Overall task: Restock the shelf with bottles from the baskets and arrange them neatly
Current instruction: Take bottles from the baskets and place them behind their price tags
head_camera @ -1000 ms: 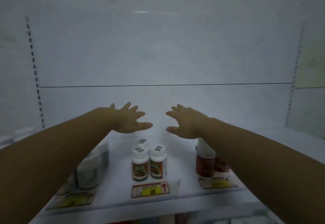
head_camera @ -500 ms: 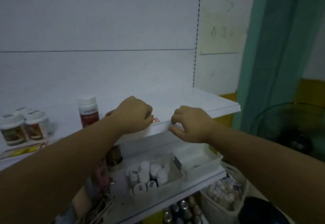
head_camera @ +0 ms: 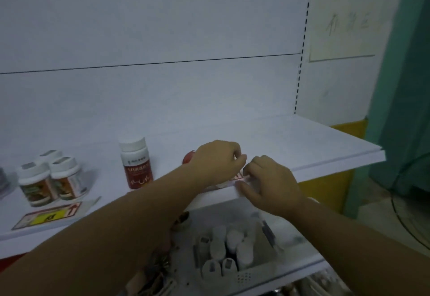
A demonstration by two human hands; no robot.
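My left hand (head_camera: 216, 163) and my right hand (head_camera: 271, 184) meet at the front edge of the white shelf (head_camera: 325, 163). Their fingers are curled, and together they pinch a red-and-white price label (head_camera: 237, 177) lying on that edge. A red bottle with a white cap (head_camera: 136, 164) stands upright just left of my left forearm. Further left stand white-capped bottles with brown labels (head_camera: 50, 180). A red rounded object (head_camera: 188, 157) shows partly behind my left hand. On the lower shelf, a white basket (head_camera: 246, 277) holds several white-capped bottles (head_camera: 229, 247).
A yellow-and-red price label (head_camera: 46, 215) lies on the shelf edge in front of the left bottles. The right half of the upper shelf is bare white board. A teal door frame (head_camera: 404, 86) rises at the right. More goods sit blurred at the bottom.
The view swung right from the shelf's middle. My hands went from spread open above the bottles to curled at the shelf edge, then drew together on the price label.
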